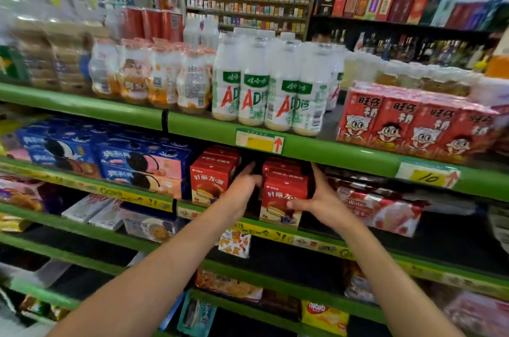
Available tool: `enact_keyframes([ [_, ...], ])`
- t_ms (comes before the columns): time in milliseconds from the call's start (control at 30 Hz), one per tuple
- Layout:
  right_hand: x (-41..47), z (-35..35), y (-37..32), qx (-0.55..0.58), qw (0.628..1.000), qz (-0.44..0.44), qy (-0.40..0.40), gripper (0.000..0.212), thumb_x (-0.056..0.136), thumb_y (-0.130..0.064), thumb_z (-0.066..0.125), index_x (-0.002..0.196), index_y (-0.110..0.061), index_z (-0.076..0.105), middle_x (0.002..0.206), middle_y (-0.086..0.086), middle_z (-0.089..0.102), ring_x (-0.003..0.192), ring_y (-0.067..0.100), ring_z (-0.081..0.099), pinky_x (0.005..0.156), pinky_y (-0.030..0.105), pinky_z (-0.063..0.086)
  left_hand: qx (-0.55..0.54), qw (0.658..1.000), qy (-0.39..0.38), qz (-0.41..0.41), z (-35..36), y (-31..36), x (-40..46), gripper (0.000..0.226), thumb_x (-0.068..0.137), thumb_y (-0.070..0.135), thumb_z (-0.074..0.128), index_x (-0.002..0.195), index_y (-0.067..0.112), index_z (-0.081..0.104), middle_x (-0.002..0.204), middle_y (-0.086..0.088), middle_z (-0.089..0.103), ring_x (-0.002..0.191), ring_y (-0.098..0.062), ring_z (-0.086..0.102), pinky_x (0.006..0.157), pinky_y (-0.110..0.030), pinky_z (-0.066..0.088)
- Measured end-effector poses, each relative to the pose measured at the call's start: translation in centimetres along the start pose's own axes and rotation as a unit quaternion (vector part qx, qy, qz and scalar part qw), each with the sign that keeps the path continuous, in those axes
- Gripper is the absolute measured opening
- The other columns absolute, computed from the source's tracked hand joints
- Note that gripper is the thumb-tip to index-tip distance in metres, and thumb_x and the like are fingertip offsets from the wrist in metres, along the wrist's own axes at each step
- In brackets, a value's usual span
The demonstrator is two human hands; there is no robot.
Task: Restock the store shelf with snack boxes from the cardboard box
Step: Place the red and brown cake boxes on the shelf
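Shelf (344, 160) run in green, second tier down is the work zone. Red snack box (282, 203) stands upright at the shelf's front edge, more red boxes stacked behind it. Right hand (323, 203) grasps it: thumb across the front face, fingers (316, 171) up the right side. Left hand (242, 185) is released, straight fingers reaching into the dark gap just left of the box, touching its left edge or nearly, can't tell.

Step in hand, my read: square the box and slide it back flush, keeping the face forward.

Neighbour red box (212, 178) sits left of the left fingers, so the gap is narrow. Pink wafer pack (385, 211) lies right of the right fingers, could snag knuckles. Cardboard box not in view.
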State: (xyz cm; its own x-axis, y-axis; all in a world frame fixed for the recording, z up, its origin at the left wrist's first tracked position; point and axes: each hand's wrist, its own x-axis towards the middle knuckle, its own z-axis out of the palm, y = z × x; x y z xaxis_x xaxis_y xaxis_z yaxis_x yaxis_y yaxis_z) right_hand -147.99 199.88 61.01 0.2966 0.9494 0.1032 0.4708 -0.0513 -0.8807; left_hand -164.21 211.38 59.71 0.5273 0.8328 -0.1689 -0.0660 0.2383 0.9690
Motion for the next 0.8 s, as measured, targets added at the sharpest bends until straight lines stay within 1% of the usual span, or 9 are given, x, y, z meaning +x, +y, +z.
enact_keyframes([
  [100,-0.6,1.3,1.3,0.053,0.997,0.052,-0.018,0.102,0.064,-0.001,0.088,0.144,-0.024,0.029,0.122,-0.006,0.061,0.107,0.004,0.061,0.089,0.015,0.050,-0.036,0.999,-0.019,-0.023,0.7,0.2,0.9,0.053,0.097,0.011,0.047,0.149,0.019,0.038,0.120,-0.012,0.066,0.092,-0.021,0.066,0.066,-0.030,0.051],
  [133,-0.6,1.5,1.6,0.046,0.997,0.064,-0.026,0.095,0.064,0.002,0.087,0.140,-0.021,0.034,0.116,-0.007,0.064,0.105,0.005,0.063,0.085,0.014,0.050,-0.027,0.999,-0.024,-0.023,1.0,0.0,1.1,0.045,0.099,0.014,0.045,0.145,0.017,0.045,0.111,-0.009,0.071,0.089,-0.021,0.068,0.066,-0.030,0.052],
  [200,-0.4,1.6,1.8,0.043,0.995,0.082,-0.031,0.086,0.063,0.005,0.084,0.134,-0.020,0.042,0.112,-0.005,0.067,0.106,0.013,0.064,0.092,0.025,0.050,-0.010,1.000,-0.018,-0.023,1.3,-0.3,1.0,0.037,0.103,0.021,0.040,0.137,0.018,0.054,0.097,-0.002,0.075,0.089,-0.020,0.069,0.071,-0.031,0.052],
  [267,-0.2,1.5,1.6,0.055,0.994,0.095,-0.022,0.083,0.062,0.006,0.083,0.131,-0.021,0.047,0.109,-0.005,0.069,0.104,0.013,0.065,0.090,0.029,0.051,0.009,1.000,-0.014,-0.016,1.4,-0.4,0.8,0.038,0.102,0.028,0.041,0.136,0.022,0.056,0.103,0.000,0.075,0.100,-0.020,0.067,0.080,-0.034,0.049],
  [400,-0.5,0.8,1.6,0.070,0.992,0.104,-0.013,0.086,0.058,0.003,0.085,0.131,-0.026,0.048,0.106,-0.007,0.072,0.099,0.010,0.066,0.082,0.025,0.049,0.083,0.996,-0.027,0.005,1.0,-0.2,0.2,0.057,0.086,0.041,0.051,0.141,0.030,0.048,0.133,-0.001,0.061,0.125,-0.023,0.051,0.107,-0.048,0.035],
  [500,-0.7,0.6,1.3,0.108,0.990,0.096,0.002,0.090,0.059,0.007,0.083,0.135,-0.024,0.046,0.108,-0.002,0.073,0.103,0.015,0.067,0.094,0.035,0.050,0.091,0.995,-0.032,0.039,0.8,0.7,-0.4,0.047,0.086,0.035,0.053,0.133,0.035,0.047,0.124,0.005,0.062,0.116,-0.016,0.053,0.093,-0.040,0.040],
  [600,-1.3,0.3,0.2,0.161,0.983,0.086,-0.004,0.084,0.060,0.009,0.080,0.133,-0.019,0.050,0.108,0.001,0.074,0.104,0.018,0.067,0.089,0.033,0.049,0.094,0.993,-0.023,0.073,0.6,1.6,-0.7,0.037,0.093,0.025,0.055,0.128,0.030,0.047,0.112,0.007,0.064,0.092,-0.001,0.063,0.068,-0.023,0.046],
  [667,-2.0,0.0,-0.4,0.183,0.979,0.084,-0.020,0.082,0.056,0.003,0.081,0.130,-0.017,0.051,0.108,0.003,0.074,0.106,0.020,0.067,0.094,0.036,0.047,0.107,0.990,-0.021,0.093,0.2,2.1,-1.2,0.037,0.094,0.021,0.058,0.129,0.025,0.046,0.111,0.004,0.063,0.079,0.005,0.065,0.059,-0.014,0.049],
  [800,-3.9,-0.8,-1.1,0.211,0.971,0.082,-0.073,0.067,0.054,-0.008,0.079,0.118,-0.012,0.057,0.109,0.006,0.074,0.105,0.022,0.069,0.098,0.043,0.043,0.130,0.985,-0.048,0.099,-0.6,2.6,-2.9,0.071,0.073,0.034,0.066,0.139,0.024,0.042,0.127,-0.001,0.057,0.113,-0.015,0.058,0.086,-0.029,0.045],
])
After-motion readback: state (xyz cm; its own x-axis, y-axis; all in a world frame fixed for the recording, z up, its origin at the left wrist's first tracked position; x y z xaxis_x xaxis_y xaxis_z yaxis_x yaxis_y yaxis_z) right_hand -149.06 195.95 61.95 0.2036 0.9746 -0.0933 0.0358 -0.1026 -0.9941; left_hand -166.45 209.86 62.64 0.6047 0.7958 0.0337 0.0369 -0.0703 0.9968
